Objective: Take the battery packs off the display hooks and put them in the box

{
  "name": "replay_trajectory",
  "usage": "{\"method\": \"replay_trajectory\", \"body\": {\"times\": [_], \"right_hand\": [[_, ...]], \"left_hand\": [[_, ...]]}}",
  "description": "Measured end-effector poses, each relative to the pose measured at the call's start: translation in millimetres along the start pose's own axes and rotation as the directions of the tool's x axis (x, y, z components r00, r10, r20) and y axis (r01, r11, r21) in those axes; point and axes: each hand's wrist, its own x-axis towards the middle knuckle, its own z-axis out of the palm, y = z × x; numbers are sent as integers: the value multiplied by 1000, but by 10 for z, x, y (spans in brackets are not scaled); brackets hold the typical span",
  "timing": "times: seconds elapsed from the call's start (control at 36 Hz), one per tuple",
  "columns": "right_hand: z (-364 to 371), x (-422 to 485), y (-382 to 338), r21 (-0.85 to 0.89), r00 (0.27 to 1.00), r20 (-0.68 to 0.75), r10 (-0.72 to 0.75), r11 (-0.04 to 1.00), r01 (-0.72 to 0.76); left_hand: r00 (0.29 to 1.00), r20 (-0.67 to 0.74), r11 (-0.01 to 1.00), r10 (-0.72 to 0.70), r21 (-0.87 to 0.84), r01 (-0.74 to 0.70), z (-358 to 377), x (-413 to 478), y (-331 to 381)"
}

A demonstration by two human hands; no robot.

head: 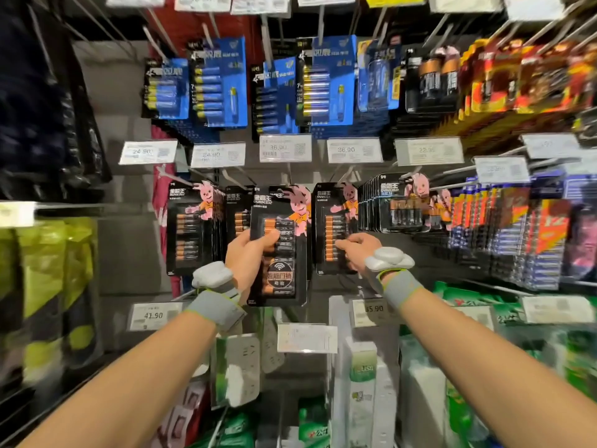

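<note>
Battery packs in black card, each printed with a pink rabbit, hang in a row from display hooks at the middle of the shelf wall. The left hand holds the front pack by its left edge. Its thumb lies across the clear blister over the orange-tipped cells, and its fingers are curled round behind the card. This pack stands upright, nearer the camera than the others in the row. Its top edge sits at hook height, and it cannot be told whether it is off its hook.

Just to the right, the right hand pinches the second pack low down on its front, with the fingers bent in against the blister. That pack hangs in the row.

Both wrists wear grey wristbands, each with a white device strapped above it. Blue packs fill the row of hooks higher up. White price tags run between the two rows. White power strips in packaging hang below the arms. The edges of the view are blurred.
</note>
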Motion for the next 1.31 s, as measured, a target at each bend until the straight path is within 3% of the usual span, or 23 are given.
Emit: {"method": "replay_trajectory", "body": {"times": [0.08, 0.22, 0.42, 0.58, 0.72, 0.83, 1.08, 1.31], "right_hand": [[-19, -324, -106, 275, 997, 61, -55, 961, 37], [0, -796, -273, 411, 970, 191, -148, 910, 58], [51, -1234, -294, 327, 935, 262, -240, 933, 148], [117, -1456, -180, 320, 921, 263, -287, 926, 197], [205, -1488, -65, 337, 948, 214, -234, 929, 153], [261, -1465, -7, 327, 969, 148, -198, 934, 141], [367, -1341, -123, 337, 955, 179, -235, 927, 165], [725, -1195, -520, 295, 941, 174, -290, 927, 231]], "left_hand": [[1000, -6, 999, 27, 29, -27, 24, -137, 65], [999, -11, 999, 36, 19, -36, 25, -361, 176], [999, -45, 997, 0, -79, -4, -21, -658, 279], [999, -25, 998, -37, -45, 36, -71, -928, 242], [1000, -2, 985, 18, 169, -17, -124, -1031, 164], [998, 56, 958, -22, 285, 5, -215, -1016, 122], [998, 51, 909, 43, 411, -60, -568, -834, 85], [990, -9, 910, 138, 397, -123, -908, -519, 262]]}}
